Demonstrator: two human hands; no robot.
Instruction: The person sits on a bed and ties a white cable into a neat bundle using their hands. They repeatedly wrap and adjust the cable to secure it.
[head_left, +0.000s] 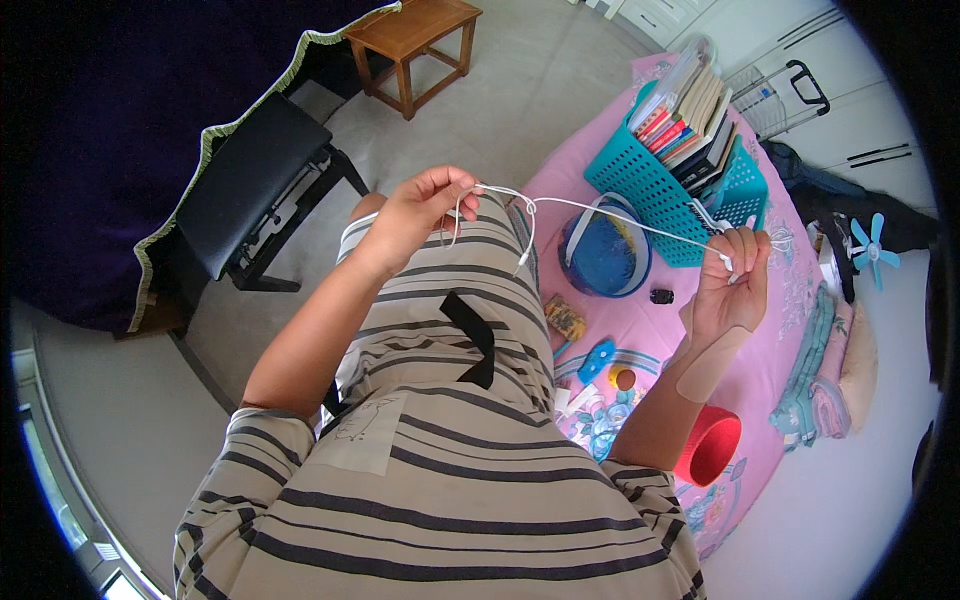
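Observation:
A thin white earphone cable [625,222] is stretched between my two hands, above my lap and the bed. My left hand [425,210] pinches one part of it between thumb and fingers. Beside that hand the cable makes a loose loop or knot, and a short end with a plug-like tip hangs down. My right hand [735,275] is closed around the other part, with small white bud-like pieces showing below the fingers and a few loops sticking out past them. Under the taut stretch stands a blue round basket [600,285] with a pale handle.
Teal baskets [640,215] of books stand on the pink bedspread [565,185]. Nearby lie a small black box [661,297], a blue item [597,361] and a red container [712,446]. A black bench [255,180] and wooden stool [415,35] are at left.

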